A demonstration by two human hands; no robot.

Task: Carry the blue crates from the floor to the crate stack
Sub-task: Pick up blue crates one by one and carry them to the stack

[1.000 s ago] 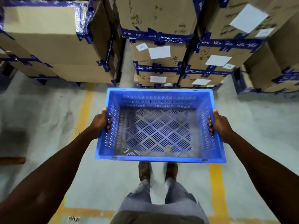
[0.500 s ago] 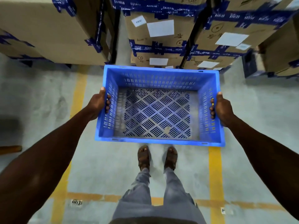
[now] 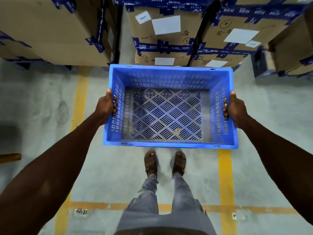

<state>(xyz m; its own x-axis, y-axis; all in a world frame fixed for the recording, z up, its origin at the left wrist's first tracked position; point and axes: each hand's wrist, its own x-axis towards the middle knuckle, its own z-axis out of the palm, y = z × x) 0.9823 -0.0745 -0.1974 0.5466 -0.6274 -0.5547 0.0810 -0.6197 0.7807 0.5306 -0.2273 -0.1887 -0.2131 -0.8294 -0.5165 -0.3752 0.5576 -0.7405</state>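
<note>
A person stands on the concrete floor [image 3: 108, 167] holding one blue crate [image 3: 169, 77] out in front at arm's length, clear of the floor and above the feet. The crate is open-topped, level or nearly so, with slotted walls and a diamond-pattern perforated base; nothing is loaded in it, only some pale dust or debris on the base.

The left hand [image 3: 105, 106] grips the left short wall at the rim: thumb laid along the top edge, fingers [image 3: 115, 107] curled over the rim to the inner face. The right hand [image 3: 234, 107] grips the right short wall the same way, thumb on the rim, fingers curled inward and clamped on the wall. Both arms are extended, one on each side of the crate.

Beyond the crate's far edge stand stacked cardboard cartons [image 3: 166, 31] bound with blue printed tape and carrying white labels and handwritten marks. A further carton stack [image 3: 50, 31] stands to the left, with a narrow gap between the two. More cartons [image 3: 291, 48] stand at the right.

Yellow floor lines [image 3: 79, 102] run along both sides of the person and across behind the feet. The person wears grey trousers [image 3: 183, 192] and brown sandals [image 3: 150, 162]. A brown wooden piece [image 3: 10, 157] lies at the left edge of view. No crate stack is in view.
</note>
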